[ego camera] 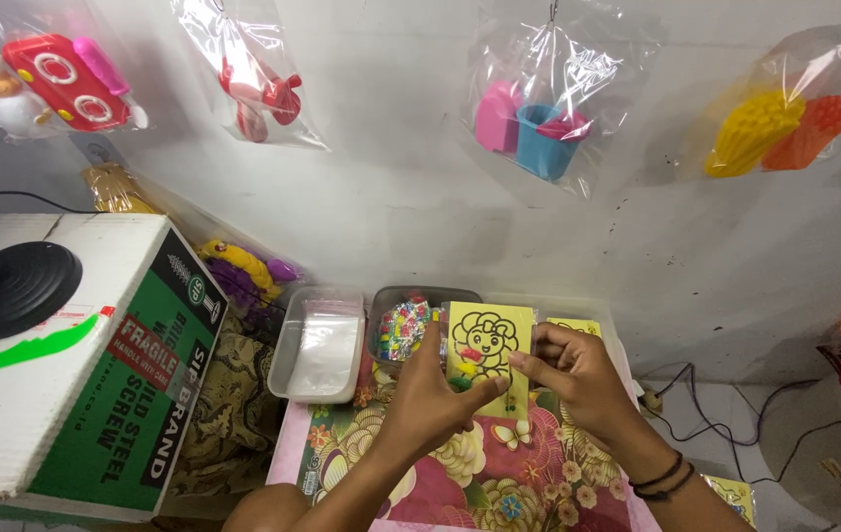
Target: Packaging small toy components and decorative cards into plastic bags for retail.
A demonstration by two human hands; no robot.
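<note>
A small yellow card (pixel 485 347) with a black outline drawing of a flower-like figure, partly coloured red and green, is held upright above a floral-patterned surface (pixel 499 483). My left hand (pixel 430 399) grips the card's lower left edge. Its right edge is pinched by my right hand (pixel 578 379), which wears dark bands at the wrist. Another yellow card (pixel 575 326) lies just behind my right hand.
A clear plastic tub of small plastic bags (pixel 320 347) and a tub of colourful bits (pixel 403 328) stand behind the card. A large cardboard box (pixel 86 365) with a black lamp base (pixel 9 288) sits at left. Bagged toys (pixel 539 123) hang on the white wall. Cables (pixel 706 414) trail at right.
</note>
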